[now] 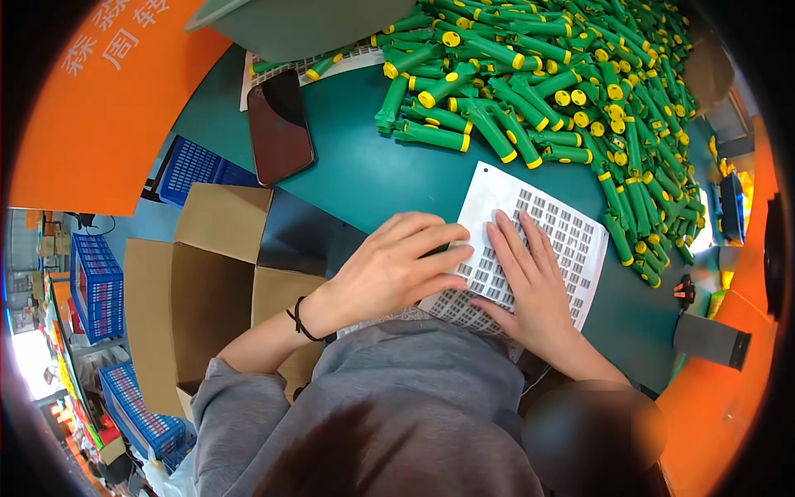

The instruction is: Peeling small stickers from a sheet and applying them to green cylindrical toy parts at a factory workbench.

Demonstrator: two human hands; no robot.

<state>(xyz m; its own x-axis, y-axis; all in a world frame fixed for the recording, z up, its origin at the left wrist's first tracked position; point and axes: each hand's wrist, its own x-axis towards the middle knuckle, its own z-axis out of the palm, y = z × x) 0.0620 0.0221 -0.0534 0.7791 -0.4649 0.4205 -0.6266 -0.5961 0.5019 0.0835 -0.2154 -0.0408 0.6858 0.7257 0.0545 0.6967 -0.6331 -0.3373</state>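
A white sheet of small barcode-like stickers lies at the table's near edge, its near part bending down toward my lap. My right hand rests flat on the sheet, fingers stretched out and holding nothing. Over the sheet's left side, my left hand is closed, its fingers curled and the thumb beneath them. A dark bit shows between those fingers, too small to name. Beyond the sheet is a large heap of green tubes with yellow round ends, the nearest lying just past its far edge.
A dark phone lies on the green table, left of the heap. Behind it stands a grey tub. An open cardboard box is at my left, with blue crates farther out. A grey cylinder is at the right.
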